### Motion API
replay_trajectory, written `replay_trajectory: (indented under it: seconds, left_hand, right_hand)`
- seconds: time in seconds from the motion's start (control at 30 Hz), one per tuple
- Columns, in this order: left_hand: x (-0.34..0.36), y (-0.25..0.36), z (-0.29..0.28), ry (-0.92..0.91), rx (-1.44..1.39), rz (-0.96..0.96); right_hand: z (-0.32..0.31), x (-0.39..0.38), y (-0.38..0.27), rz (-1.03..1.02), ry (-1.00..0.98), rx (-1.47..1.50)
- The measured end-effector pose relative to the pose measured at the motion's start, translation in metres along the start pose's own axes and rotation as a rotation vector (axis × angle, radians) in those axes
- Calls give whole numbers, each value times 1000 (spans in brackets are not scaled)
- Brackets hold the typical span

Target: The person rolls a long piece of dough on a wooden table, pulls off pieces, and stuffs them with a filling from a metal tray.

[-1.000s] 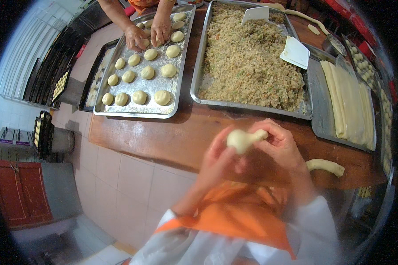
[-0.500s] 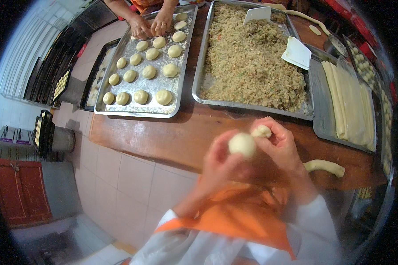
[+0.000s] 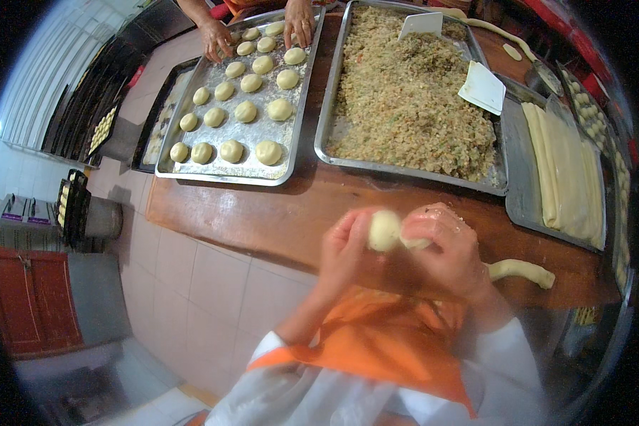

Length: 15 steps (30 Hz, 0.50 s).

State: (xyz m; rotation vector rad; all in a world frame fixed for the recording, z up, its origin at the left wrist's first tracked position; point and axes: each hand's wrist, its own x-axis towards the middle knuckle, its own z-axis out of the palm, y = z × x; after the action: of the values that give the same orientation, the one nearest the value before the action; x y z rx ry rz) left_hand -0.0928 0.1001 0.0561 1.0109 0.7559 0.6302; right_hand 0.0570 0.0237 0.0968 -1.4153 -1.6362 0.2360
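Over the front of the wooden table, my left hand (image 3: 345, 245) is closed around the side of a smooth, pale dough ball (image 3: 385, 231). Beside it, my right hand (image 3: 444, 241) has its fingers bent over a small bit of dough (image 3: 416, 243), mostly covered by the fingers. Crumbs stick to the right fingers. The ball and the bit are close together; whether they touch I cannot tell. Near my right wrist a short dough rope (image 3: 524, 270) lies on the table (image 3: 263, 220). Beyond my hands is a metal tray (image 3: 318, 142) heaped with crumbly filling (image 3: 412, 99).
Two white scrapers (image 3: 483, 89) (image 3: 420, 24) stand in the filling. At far left, another person's hands (image 3: 216, 40) (image 3: 298, 25) touch a floured tray (image 3: 224, 176) of dough rounds (image 3: 268, 152). Folded dough sheets (image 3: 564, 170) lie on a tray at right.
My right hand has turned its fingers down over the dough bit, which sits lower now. The other person's hands have moved apart, showing more dough rounds between them.
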Motion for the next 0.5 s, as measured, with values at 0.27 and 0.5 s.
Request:
replay_trajectory:
  seconds: [0.27, 0.5]
  left_hand:
    - [0, -5, 3, -109, 178, 162]
    - [19, -24, -19, 70, 488, 383]
  right_hand:
    - [7, -10, 6, -50, -7, 38]
    - [5, -14, -14, -112, 382, 458]
